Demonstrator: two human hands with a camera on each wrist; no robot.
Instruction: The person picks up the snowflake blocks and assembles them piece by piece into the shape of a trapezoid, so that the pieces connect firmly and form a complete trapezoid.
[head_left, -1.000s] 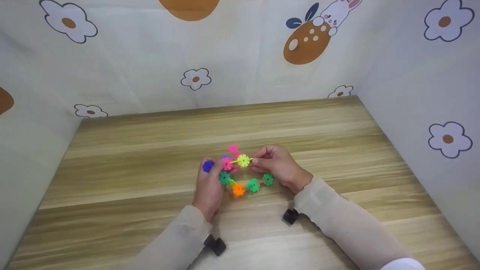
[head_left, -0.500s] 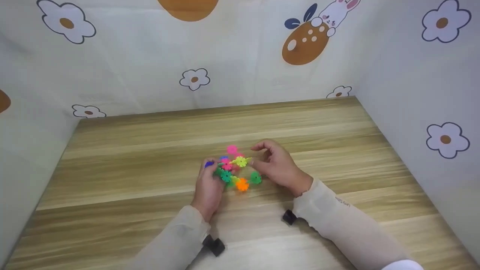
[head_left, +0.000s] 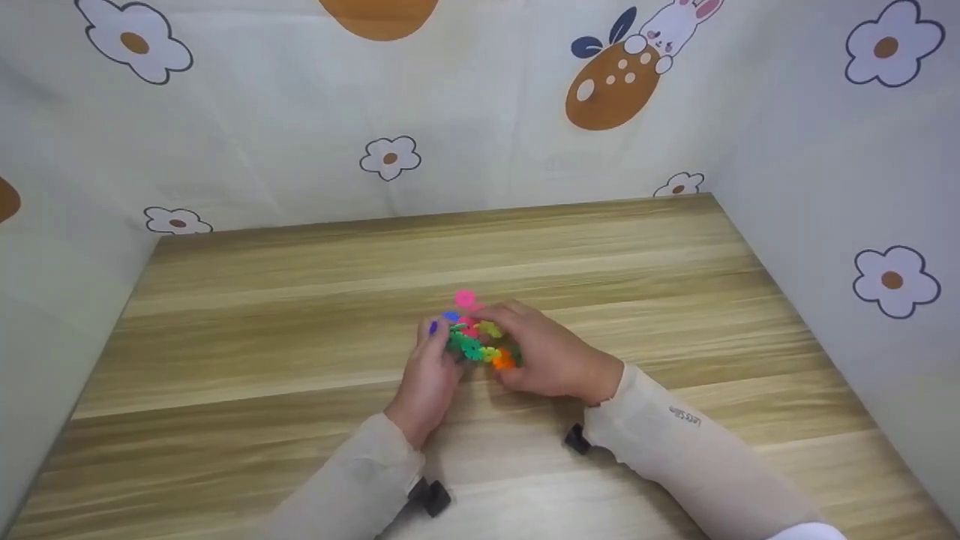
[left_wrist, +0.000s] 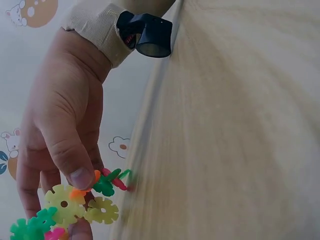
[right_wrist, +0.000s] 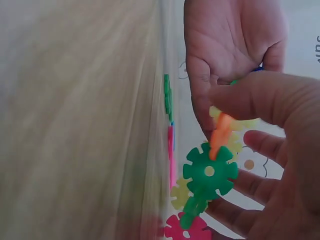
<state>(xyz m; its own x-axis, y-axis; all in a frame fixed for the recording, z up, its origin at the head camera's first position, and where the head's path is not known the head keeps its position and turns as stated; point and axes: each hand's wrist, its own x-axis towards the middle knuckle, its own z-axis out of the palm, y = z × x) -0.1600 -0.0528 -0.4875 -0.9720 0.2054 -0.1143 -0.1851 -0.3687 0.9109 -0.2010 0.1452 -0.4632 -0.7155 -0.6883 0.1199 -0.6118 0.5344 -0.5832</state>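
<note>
A chain of linked plastic snowflake discs (head_left: 471, 347) in green, yellow, orange, pink and blue is between my two hands. My left hand (head_left: 429, 375) grips its left end, thumb beside the green and dark blue discs. From the right, my right hand (head_left: 556, 356) curls over the other end, hiding part of it. Its thumb presses the orange disc (right_wrist: 220, 134) in the right wrist view, just above a green disc (right_wrist: 210, 171). Yellow discs (left_wrist: 64, 204) show beneath that thumb in the left wrist view. A pink disc (head_left: 465, 298) sticks out beyond the hands.
The wood-grain tabletop (head_left: 300, 300) spreads around the hands. Pale cloth walls (head_left: 480, 97) with flower and rabbit prints stand behind and at both sides. Small black cameras (head_left: 431, 497) hang at the wrists.
My right hand let go of the yellow disc's edge, opened, then came down and left around the orange part. The chain's near loop folded up and shifted between the hands.
</note>
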